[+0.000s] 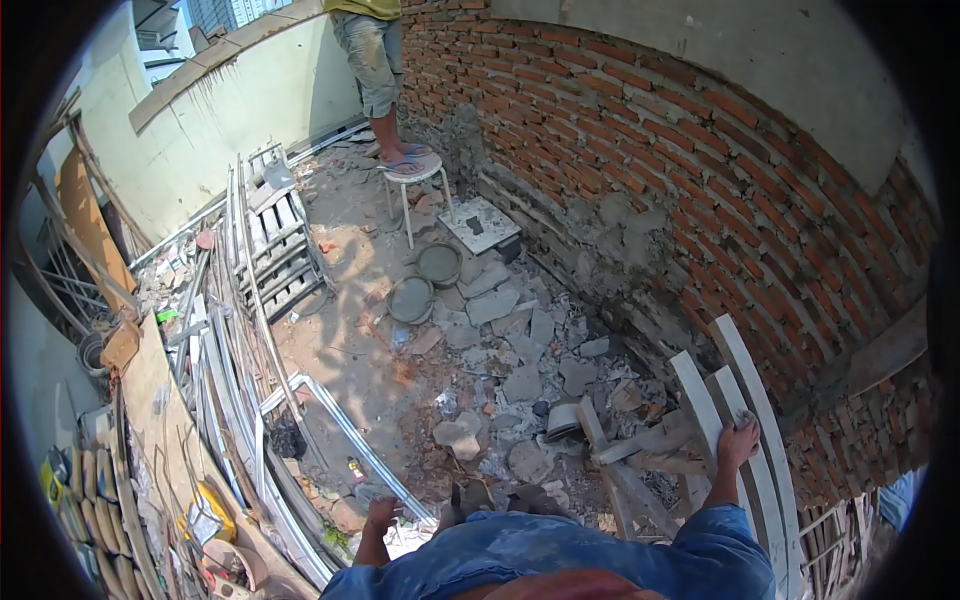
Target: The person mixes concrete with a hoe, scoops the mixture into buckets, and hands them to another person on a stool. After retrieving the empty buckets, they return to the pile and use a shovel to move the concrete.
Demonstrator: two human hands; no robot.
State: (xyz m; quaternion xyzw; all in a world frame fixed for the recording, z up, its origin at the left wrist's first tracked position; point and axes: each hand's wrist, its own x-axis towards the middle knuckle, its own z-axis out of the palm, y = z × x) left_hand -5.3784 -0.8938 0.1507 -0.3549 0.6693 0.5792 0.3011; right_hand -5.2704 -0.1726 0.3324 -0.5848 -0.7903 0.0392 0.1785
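My right hand (738,440) rests over one of several long pale planks (765,420), its fingers curled on the edge. These planks stand close together at the lower right, beside rough wooden supports (645,440). My left hand (383,512) hangs low near the bottom of the view, its fingers loosely apart with nothing in them. Close to it lies a white metal frame (355,440) on the ground.
A person (375,70) in sandals stands on a white stool (415,165) by the brick wall (600,110). Two buckets of grey mortar (410,300) sit below. Broken rubble (520,385) covers the floor. A ladder (282,245) and metal lengths (215,390) lie leftward.
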